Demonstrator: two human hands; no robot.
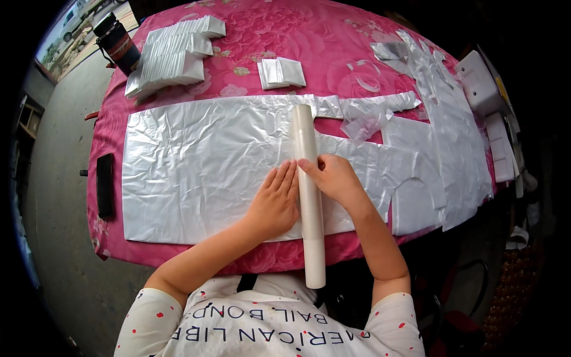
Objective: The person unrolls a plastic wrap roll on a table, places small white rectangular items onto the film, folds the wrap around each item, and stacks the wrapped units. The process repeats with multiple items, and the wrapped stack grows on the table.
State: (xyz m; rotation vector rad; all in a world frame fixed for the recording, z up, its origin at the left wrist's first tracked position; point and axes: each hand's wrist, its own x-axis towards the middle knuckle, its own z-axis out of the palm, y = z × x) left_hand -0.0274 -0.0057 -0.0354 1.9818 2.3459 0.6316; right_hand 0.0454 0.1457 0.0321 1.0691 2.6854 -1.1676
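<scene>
A long pale tube (308, 196) lies lengthwise across a shiny white plastic sheet (196, 160), its near end jutting past the table's front edge. My left hand (276, 199) rests flat on the sheet, fingers stretched out together, with the fingertips beside the tube. From the other side, my right hand (333, 177) has its thumb on the tube and its fingers curled; part of its grip is hidden. More plastic sheets (458, 149) with cut-out, curved edges spread out to the right. A crumpled clear piece of plastic (363, 124) sits just beyond the right hand.
Folded plastic packets (172, 59) stand in rows at the far left, with a smaller pile (281, 72) at the back middle. A dark flask (118, 44) and a black phone-like object (105, 185) are on the pink tablecloth (262, 30). White boxes (479, 83) stand at right.
</scene>
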